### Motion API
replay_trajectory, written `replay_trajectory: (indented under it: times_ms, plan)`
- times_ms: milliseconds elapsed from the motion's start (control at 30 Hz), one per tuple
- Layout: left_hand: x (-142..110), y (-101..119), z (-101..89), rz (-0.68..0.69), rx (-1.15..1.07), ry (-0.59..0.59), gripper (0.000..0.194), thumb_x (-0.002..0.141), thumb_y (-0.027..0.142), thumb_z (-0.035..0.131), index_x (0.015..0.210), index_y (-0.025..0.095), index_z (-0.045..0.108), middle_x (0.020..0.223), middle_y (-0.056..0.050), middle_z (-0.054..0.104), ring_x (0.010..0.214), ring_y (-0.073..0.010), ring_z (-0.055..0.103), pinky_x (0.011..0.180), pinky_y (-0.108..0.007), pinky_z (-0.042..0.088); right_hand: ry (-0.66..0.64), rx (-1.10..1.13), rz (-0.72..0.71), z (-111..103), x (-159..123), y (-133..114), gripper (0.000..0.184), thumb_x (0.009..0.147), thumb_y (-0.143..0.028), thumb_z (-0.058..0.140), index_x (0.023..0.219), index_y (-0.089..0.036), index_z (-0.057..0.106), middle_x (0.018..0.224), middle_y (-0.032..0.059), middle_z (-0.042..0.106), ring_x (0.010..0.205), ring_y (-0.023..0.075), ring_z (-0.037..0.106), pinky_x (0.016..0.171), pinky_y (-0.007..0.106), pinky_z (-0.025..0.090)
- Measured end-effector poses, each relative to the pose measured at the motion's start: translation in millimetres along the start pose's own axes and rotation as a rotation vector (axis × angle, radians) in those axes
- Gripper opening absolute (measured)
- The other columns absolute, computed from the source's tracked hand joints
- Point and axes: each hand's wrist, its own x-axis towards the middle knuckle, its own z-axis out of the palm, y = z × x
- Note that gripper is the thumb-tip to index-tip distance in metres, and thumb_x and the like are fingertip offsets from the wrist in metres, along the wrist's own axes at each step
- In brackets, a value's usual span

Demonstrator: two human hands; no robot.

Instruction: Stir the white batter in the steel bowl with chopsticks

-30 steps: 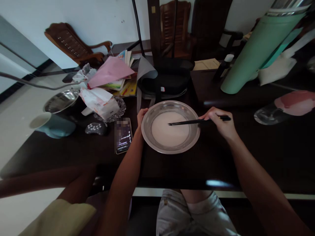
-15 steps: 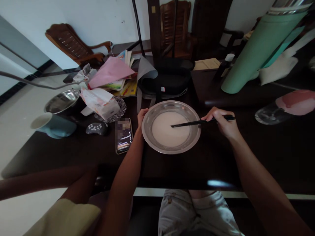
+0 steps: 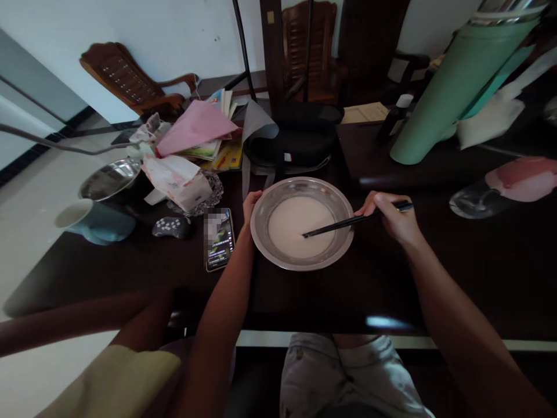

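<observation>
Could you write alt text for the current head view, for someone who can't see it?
A right hand holds black chopsticks angled into a metal bowl of whitish liquid, while the left hand rests against the bowl's left side. Left of it on the dark table are a lit phone and a blue mug.

Chopstick tips point(image 3: 308, 234) have swung toward the bowl's near rim point(image 3: 302, 266).

I count two hands, my left hand point(image 3: 251, 206) and right hand point(image 3: 395, 217), either side of one wide metal basin point(image 3: 260, 247). Left of the basin I have one phone point(image 3: 221, 249), one game controller point(image 3: 171, 227), one mug point(image 3: 111, 222), one shiny bowl point(image 3: 108, 179); to its right, one green flask point(image 3: 461, 96), one white-capped bottle point(image 3: 395, 116).
</observation>
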Motion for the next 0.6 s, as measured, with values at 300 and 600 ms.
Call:
replay_trajectory:
  times_ms: [300,600]
  plan:
    - [-2.1,1.9,3.1,-0.005,-0.015,0.0,0.019,0.076,0.027,0.058,0.061,0.019,0.066,0.056,0.0,0.065,0.052,-0.0143,0.058,0.054,-0.025,0.048,0.008,-0.053,-0.013,1.0,-0.2,-1.6,0.035,0.091,-0.05,0.064,0.067,-0.027,0.074,0.075,0.0029,0.075,0.076,0.0222,0.071,0.078,0.04,0.053]
    - [-0.7,0.5,1.7,-0.01,0.01,0.003,0.019,0.079,0.028,0.059,0.063,0.019,0.066,0.058,0.0,0.066,0.055,-0.016,0.06,0.061,-0.028,0.049,-0.112,-0.114,-0.043,5.1,-1.0,-2.5,0.029,0.09,-0.048,0.066,0.071,-0.027,0.075,0.082,0.0035,0.077,0.082,0.0219,0.07,0.079,0.038,0.053]
